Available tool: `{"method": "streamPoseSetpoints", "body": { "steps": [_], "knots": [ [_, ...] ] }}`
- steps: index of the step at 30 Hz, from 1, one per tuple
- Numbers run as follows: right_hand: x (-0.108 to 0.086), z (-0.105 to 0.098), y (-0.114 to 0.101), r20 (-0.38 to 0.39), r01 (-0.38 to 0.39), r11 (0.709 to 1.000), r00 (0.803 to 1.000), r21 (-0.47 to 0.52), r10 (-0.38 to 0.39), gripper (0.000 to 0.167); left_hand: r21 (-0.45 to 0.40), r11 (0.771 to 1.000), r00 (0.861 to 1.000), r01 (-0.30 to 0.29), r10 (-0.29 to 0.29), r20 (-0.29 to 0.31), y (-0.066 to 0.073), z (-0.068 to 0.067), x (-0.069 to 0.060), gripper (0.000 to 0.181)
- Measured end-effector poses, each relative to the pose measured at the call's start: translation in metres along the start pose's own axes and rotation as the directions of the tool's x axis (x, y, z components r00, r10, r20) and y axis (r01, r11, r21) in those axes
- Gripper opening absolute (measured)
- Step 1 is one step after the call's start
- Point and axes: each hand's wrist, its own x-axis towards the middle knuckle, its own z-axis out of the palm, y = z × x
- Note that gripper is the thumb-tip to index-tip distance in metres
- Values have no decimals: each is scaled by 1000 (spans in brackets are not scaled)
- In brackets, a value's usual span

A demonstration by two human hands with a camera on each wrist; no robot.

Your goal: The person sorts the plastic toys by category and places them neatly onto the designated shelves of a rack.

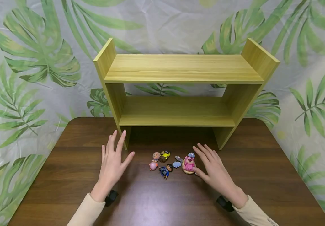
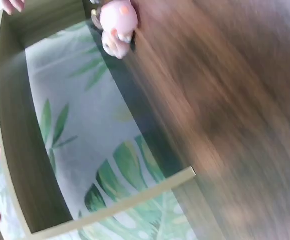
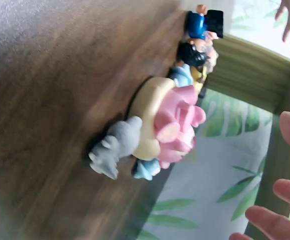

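Observation:
My left hand (image 1: 113, 166) is held over the table left of a group of small toy figures, fingers spread and holding nothing. Its nearest toy is a round pink figure (image 1: 153, 166). My right hand (image 1: 216, 172) hovers with straight fingers beside a pink bear figure (image 1: 189, 164) on a cream ring; whether the thumb touches it I cannot tell. Between the hands lie a black-haired figure in blue (image 1: 165, 171), a yellow-and-brown figure (image 1: 164, 156), a pinkish figure (image 1: 156, 156) and a light blue piece (image 1: 176, 164). A grey animal figure (image 3: 117, 145) shows beside the bear in the right wrist view.
Behind the toys a wooden shelf unit (image 1: 179, 121) with two boards and raised sides stands on the brown table (image 1: 157, 201). A leaf-patterned cloth (image 1: 162, 25) hangs behind it. Black bands (image 1: 111, 197) circle both wrists.

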Motion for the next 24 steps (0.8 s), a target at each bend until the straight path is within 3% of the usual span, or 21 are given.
{"method": "streamPoseSetpoints", "body": {
  "steps": [5, 10, 24],
  "knots": [
    [0, 9, 2, 1, 45, 998, 999, 46, -46, 75, -43, 998, 997, -50, 47, -69, -12, 2, 9, 85],
    [-2, 17, 4, 40, 46, 995, 998, 85, -49, 73, -69, 993, 991, -92, 85, -99, -23, 6, 16, 84],
    [-7, 34, 11, 92, 2, 993, 996, 118, -13, 73, -149, 980, 981, -133, 109, -161, -37, 22, 35, 82]
  ]
}}
